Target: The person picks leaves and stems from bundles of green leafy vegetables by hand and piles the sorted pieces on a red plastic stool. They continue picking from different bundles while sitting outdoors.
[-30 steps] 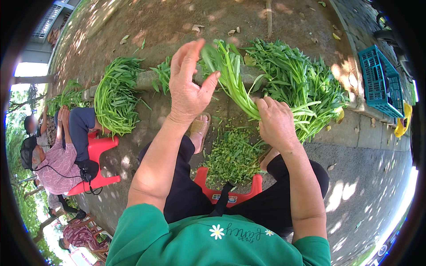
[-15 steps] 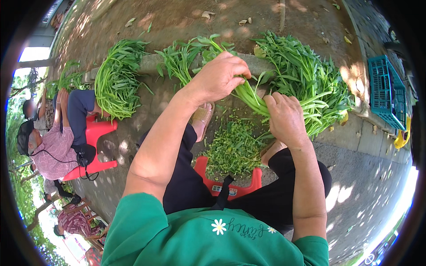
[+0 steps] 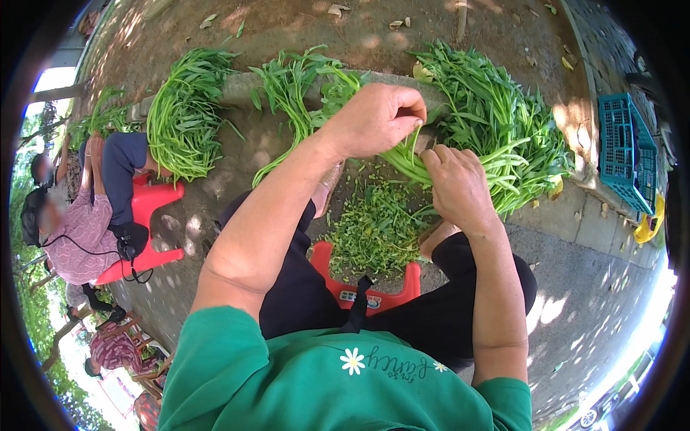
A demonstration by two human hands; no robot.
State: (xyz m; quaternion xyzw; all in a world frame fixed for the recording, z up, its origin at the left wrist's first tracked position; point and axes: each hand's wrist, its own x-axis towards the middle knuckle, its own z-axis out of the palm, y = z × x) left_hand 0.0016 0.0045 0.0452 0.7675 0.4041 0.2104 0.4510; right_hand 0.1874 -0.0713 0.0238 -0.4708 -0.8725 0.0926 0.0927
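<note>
My right hand (image 3: 460, 188) is closed round a bunch of long green water spinach stems (image 3: 405, 162), held above my feet. Just left of it my left hand (image 3: 375, 121) is closed, thumb and forefinger pinching a thin stem or leaf of the same bunch. The bunch's leafy tops (image 3: 341, 90) show beyond my left hand, which covers their middle. Close by on the right lies a big heap of water spinach (image 3: 496, 118), its pale stem ends toward me. A smaller pile (image 3: 287, 90) lies beyond my left forearm. Trimmed leaf scraps (image 3: 374, 228) cover the ground between my feet.
I sit on a red plastic stool (image 3: 392, 291). Another water spinach pile (image 3: 188, 118) lies left, near a seated person (image 3: 79, 230) on a red stool (image 3: 147, 215). A low stone curb (image 3: 248, 92) runs behind the piles. Far right stand a teal crate (image 3: 624, 147) and a yellow bag (image 3: 650, 223).
My left hand has shifted right and slightly down, closer to my right hand, and now pinches a thin piece of the bunch. My right hand keeps its hold on the stems.
</note>
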